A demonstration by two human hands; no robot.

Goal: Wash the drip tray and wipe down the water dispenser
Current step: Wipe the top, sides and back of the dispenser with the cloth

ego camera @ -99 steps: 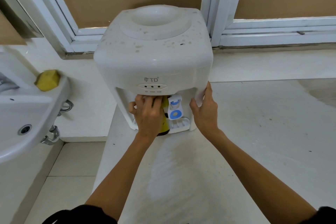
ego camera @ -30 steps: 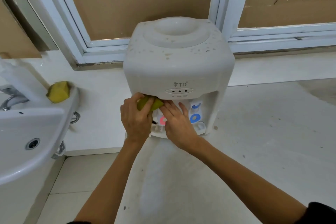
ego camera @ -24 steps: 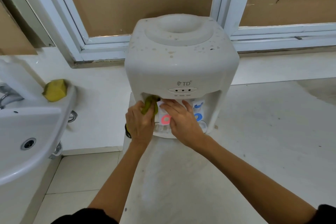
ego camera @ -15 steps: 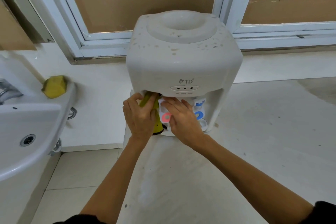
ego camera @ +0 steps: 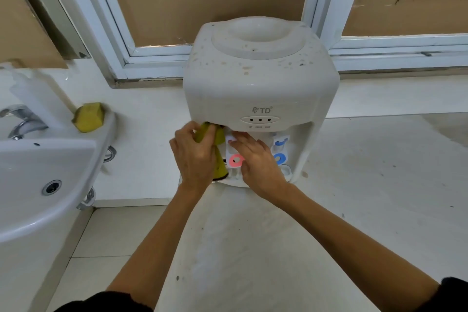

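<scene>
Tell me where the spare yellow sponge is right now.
In the head view, the spare yellow sponge sits at the left, on the back rim of the sink, right of the faucet and left of the water dispenser.

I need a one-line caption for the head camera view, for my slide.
Left hand wipes the water dispenser recess with a yellow cloth; right hand rests on the red tap.

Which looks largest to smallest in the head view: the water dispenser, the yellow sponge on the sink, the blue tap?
1. water dispenser
2. yellow sponge on the sink rim
3. blue tap

The sponge and the tap are close in apparent size, so their order is unsure.
</scene>
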